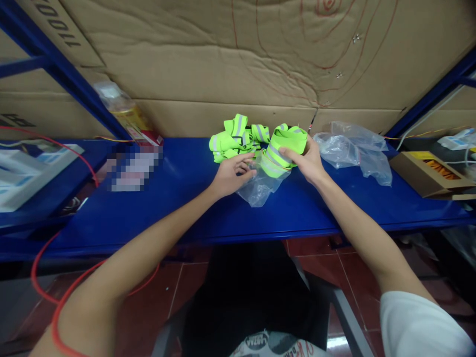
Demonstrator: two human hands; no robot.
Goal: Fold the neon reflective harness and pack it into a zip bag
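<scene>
A rolled neon-yellow reflective strap (277,157) with grey stripes is in my right hand (309,159), the thumb over its near side and the fingers behind it. My left hand (232,174) is just left of it, thumb and fingers apart and partly curled. Its fingertips are at the edge of a clear plastic bag (258,191), which lies under the roll; whether they touch the bag I cannot tell. Behind my left hand lies a loose heap of the same neon straps (232,139).
More clear plastic bags (351,148) lie right of my hands on the blue table (178,198). An open cardboard box (424,173) stands at the right. A bottle (126,111) leans at the back left. Cardboard (186,64) backs the table, and a red hose (37,270) hangs at the left.
</scene>
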